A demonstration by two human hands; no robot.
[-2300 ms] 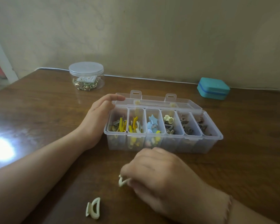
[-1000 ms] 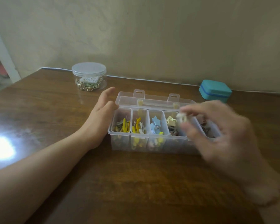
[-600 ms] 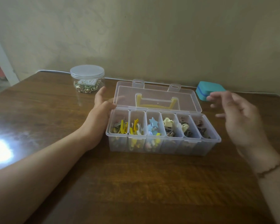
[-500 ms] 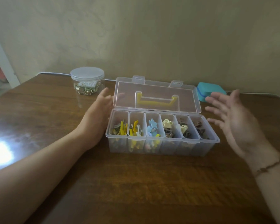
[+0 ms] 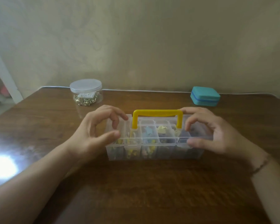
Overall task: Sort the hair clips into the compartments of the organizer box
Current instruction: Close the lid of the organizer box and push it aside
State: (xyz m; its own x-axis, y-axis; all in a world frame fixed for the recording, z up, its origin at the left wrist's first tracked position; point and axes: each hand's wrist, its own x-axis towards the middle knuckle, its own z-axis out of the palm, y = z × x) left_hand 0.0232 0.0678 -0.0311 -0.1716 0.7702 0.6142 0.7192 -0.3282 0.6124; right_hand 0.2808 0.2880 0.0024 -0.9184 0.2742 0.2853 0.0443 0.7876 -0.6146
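Tabletop [image 5: 136, 183]: lidded organizer box [image 5: 155, 151] holds sorted hair clips [image 5: 148, 131].

No text, label, brand, number or sign can be read anywhere on the organizer box [image 5: 153, 152] or near it

Camera record, one view: we had a single wide-angle head camera, worn above the near edge of the wooden table [image 5: 136, 191], facing forward and down toward the wall [image 5: 152, 46]. It sat close: both forearms entered from the bottom corners, and the organizer box [image 5: 153, 152] lay mid-frame. We had no second view.
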